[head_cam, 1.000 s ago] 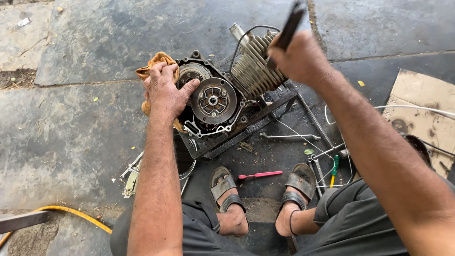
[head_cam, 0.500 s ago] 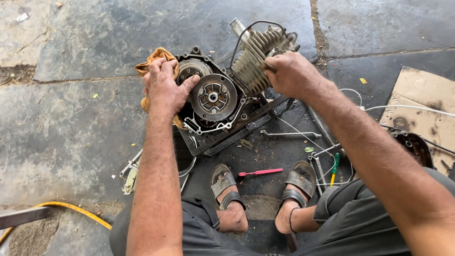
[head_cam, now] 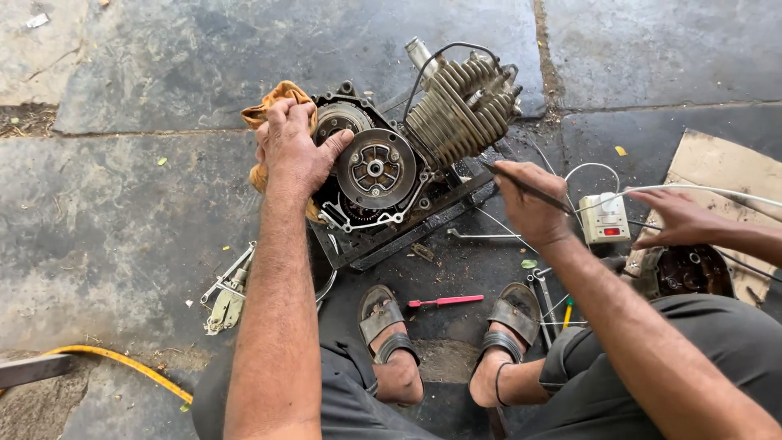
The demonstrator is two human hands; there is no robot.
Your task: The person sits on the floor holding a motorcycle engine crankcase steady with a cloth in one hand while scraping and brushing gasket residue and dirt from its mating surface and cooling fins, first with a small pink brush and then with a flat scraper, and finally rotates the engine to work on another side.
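- Bracing the work, the left hand [head_cam: 295,151] lies spread, fingers apart, on the upper left side of the engine [head_cam: 391,175], its thumb reaching toward the round clutch plate [head_cam: 375,169] and its fingers over an orange rag [head_cam: 269,110].
- The right hand [head_cam: 533,208] is closed around a thin dark tool [head_cam: 521,186], whose tip points at the engine's lower right side, below the finned cylinder [head_cam: 460,110].
- The engine sits tilted on a dark metal frame [head_cam: 407,232] on the stone floor [head_cam: 122,204], near the floor's middle, just ahead of the person's sandalled feet [head_cam: 444,326].
- Another person's hand [head_cam: 680,216] reaches in from the right edge, beside a white switch box [head_cam: 604,218] with white cables.
- A red-handled screwdriver [head_cam: 446,301] lies between the feet; a wrench [head_cam: 481,237] lies just below the frame; loose tools [head_cam: 228,293] rest left of the left forearm; a yellow hose [head_cam: 114,363] curves at the lower left corner.
- Likely risks: the thin tool could slip off greasy metal and jab the bracing hand, since that hand rests close by on the open case.
- The tilted engine could rock on its frame if the left hand eases off.
- The cables and scattered tools lie near the feet and could snag or roll underfoot.
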